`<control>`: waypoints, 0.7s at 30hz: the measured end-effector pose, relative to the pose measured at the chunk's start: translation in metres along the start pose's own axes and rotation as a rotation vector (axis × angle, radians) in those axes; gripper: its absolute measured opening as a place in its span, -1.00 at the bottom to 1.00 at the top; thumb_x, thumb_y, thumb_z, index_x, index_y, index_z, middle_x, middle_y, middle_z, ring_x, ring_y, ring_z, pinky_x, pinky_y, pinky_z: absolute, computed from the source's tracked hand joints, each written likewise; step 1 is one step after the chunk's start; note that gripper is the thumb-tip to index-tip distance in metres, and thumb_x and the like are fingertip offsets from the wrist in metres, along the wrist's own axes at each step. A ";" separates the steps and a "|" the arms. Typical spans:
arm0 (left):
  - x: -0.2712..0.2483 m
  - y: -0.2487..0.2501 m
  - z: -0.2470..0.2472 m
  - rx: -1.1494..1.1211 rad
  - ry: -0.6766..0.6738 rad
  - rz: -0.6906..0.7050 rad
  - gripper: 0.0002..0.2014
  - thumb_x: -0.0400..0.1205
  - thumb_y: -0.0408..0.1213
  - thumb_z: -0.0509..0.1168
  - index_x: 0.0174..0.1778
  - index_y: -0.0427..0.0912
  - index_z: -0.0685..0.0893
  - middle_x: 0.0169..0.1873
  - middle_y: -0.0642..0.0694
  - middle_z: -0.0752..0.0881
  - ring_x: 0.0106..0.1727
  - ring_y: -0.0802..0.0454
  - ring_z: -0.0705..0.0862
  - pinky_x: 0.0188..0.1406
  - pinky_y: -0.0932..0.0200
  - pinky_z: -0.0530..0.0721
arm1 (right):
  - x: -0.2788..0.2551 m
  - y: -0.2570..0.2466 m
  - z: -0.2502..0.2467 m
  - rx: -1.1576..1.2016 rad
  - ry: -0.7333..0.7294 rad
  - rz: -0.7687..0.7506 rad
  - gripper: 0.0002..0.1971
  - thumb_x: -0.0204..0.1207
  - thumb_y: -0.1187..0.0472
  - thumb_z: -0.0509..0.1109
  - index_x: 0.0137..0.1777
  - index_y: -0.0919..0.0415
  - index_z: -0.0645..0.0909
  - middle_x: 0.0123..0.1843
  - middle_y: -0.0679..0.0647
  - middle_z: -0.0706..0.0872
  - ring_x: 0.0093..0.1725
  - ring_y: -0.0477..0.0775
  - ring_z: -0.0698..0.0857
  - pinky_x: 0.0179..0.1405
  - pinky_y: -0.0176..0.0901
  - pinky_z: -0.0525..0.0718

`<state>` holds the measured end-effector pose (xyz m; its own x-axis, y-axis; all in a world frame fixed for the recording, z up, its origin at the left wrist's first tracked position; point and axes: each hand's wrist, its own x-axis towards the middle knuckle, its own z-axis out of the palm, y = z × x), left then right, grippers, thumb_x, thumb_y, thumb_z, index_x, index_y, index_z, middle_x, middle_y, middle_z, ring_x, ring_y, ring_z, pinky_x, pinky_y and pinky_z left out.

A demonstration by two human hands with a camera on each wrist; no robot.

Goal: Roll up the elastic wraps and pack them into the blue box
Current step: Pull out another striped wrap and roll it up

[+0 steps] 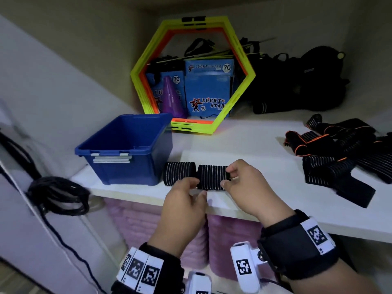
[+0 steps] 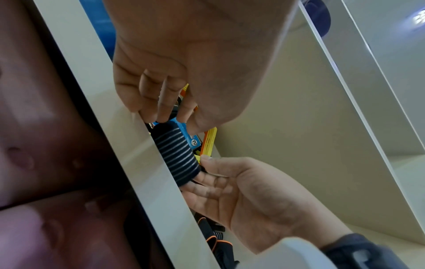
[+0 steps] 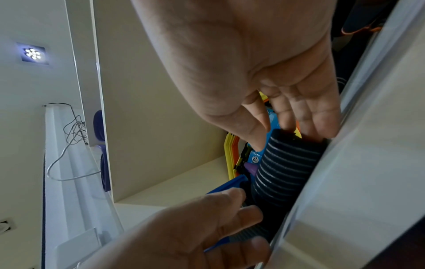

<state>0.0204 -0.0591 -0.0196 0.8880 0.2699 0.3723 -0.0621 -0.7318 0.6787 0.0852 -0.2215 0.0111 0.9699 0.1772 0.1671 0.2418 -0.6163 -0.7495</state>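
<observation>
The white shelf [image 1: 244, 141] carries everything. At its back a yellow hexagon frame [image 1: 239, 96] leans on the wall, with blue packets [image 1: 206, 90] and a purple cone [image 1: 171, 98] seen through it. The blue box [image 1: 131, 151] stands at the left, open, nothing showing inside. Unrolled wraps [image 1: 343, 151] lie piled at the right. One rolled wrap [image 1: 179, 173] lies just beside the box. A second roll [image 1: 212, 177] sits at the shelf's front edge, end to end with the first. The left hand [image 1: 184, 211] pinches its left end, the right hand [image 1: 248, 187] its right end, each grip curled on the roll.
</observation>
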 end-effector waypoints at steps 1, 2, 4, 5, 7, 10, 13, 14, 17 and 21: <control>-0.001 -0.002 -0.001 -0.005 0.005 0.000 -0.69 0.64 -0.17 0.41 0.30 -0.06 0.67 0.16 0.04 0.73 -0.01 0.11 0.70 0.02 0.27 0.55 | 0.001 -0.002 0.003 -0.001 0.000 -0.002 -0.68 0.54 0.13 0.50 0.25 0.11 0.57 0.09 -0.02 0.63 0.08 0.01 0.66 -0.03 -0.21 0.48; -0.001 -0.003 -0.003 -0.013 0.010 0.002 -0.70 0.64 -0.17 0.41 0.29 -0.05 0.67 0.14 0.05 0.73 -0.05 0.16 0.70 0.00 0.29 0.56 | 0.002 -0.003 0.004 0.001 0.003 -0.004 -0.67 0.54 0.12 0.50 0.25 0.11 0.57 0.09 -0.02 0.63 0.08 0.00 0.65 -0.02 -0.22 0.47; -0.003 -0.006 -0.006 -0.030 0.024 0.010 -0.73 0.63 -0.18 0.41 0.25 -0.03 0.67 0.10 0.09 0.73 -0.15 0.28 0.68 -0.12 0.45 0.54 | 0.002 -0.004 0.003 0.010 0.013 -0.001 -0.67 0.54 0.12 0.51 0.26 0.12 0.57 0.10 -0.03 0.62 0.06 -0.02 0.65 -0.02 -0.24 0.46; -0.003 -0.008 -0.008 -0.040 0.033 0.016 -0.75 0.63 -0.19 0.42 0.23 -0.02 0.68 0.08 0.11 0.73 -0.17 0.30 0.68 -0.16 0.50 0.53 | 0.001 -0.004 0.001 0.016 0.018 0.002 -0.66 0.54 0.13 0.52 0.26 0.12 0.56 0.11 -0.03 0.63 0.05 -0.03 0.65 -0.03 -0.25 0.45; -0.004 -0.008 -0.011 -0.057 0.054 0.033 -0.79 0.63 -0.19 0.42 0.17 0.01 0.69 0.05 0.14 0.72 -0.15 0.31 0.67 -0.18 0.53 0.53 | 0.000 -0.003 -0.003 0.024 0.023 0.008 -0.65 0.54 0.12 0.51 0.27 0.12 0.56 0.14 -0.02 0.64 0.05 -0.03 0.67 -0.02 -0.24 0.47; -0.004 -0.001 -0.013 -0.085 0.078 0.083 -0.86 0.63 -0.19 0.41 0.09 0.04 0.69 -0.02 0.16 0.71 -0.15 0.29 0.68 -0.20 0.51 0.52 | -0.004 0.000 -0.010 0.022 0.034 0.020 -0.65 0.53 0.08 0.52 0.26 0.10 0.56 0.14 -0.02 0.65 0.08 0.00 0.68 0.00 -0.20 0.51; -0.002 0.014 -0.007 -0.098 0.080 0.199 -0.90 0.62 -0.22 0.41 0.03 0.00 0.70 -0.10 0.14 0.70 -0.15 0.24 0.69 -0.15 0.32 0.62 | -0.010 0.007 -0.020 0.009 0.064 0.030 -0.64 0.51 0.05 0.53 0.24 0.09 0.56 0.12 -0.03 0.65 0.07 -0.01 0.68 0.01 -0.18 0.55; -0.001 0.019 -0.004 -0.096 0.075 0.232 -0.91 0.61 -0.24 0.42 0.01 -0.03 0.71 -0.11 0.14 0.69 -0.15 0.23 0.68 -0.15 0.25 0.65 | -0.012 0.009 -0.024 0.003 0.072 0.038 -0.63 0.51 0.04 0.53 0.25 0.09 0.55 0.12 -0.03 0.65 0.07 -0.01 0.68 0.04 -0.17 0.57; 0.000 0.025 0.006 -0.082 0.055 0.294 -0.90 0.58 -0.31 0.45 -0.04 -0.06 0.72 -0.12 0.12 0.66 -0.14 0.18 0.68 -0.12 0.10 0.71 | -0.020 0.017 -0.032 -0.005 0.065 0.042 -0.59 0.50 0.05 0.54 0.29 0.08 0.52 0.16 -0.01 0.64 0.09 0.00 0.68 0.10 -0.16 0.61; 0.002 0.014 0.008 0.045 0.122 0.273 -0.75 0.48 -0.39 0.52 0.01 -0.04 0.74 0.00 0.07 0.57 0.00 0.02 0.59 0.04 0.11 0.56 | -0.028 0.017 -0.032 0.006 -0.021 -0.063 -0.51 0.50 0.01 0.53 0.37 -0.10 0.43 0.26 -0.08 0.58 0.12 -0.06 0.65 0.15 -0.17 0.60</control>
<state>0.0249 -0.0745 -0.0146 0.7796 0.1305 0.6125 -0.2687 -0.8137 0.5154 0.0628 -0.2616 0.0145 0.9520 0.2316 0.2003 0.3018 -0.5988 -0.7419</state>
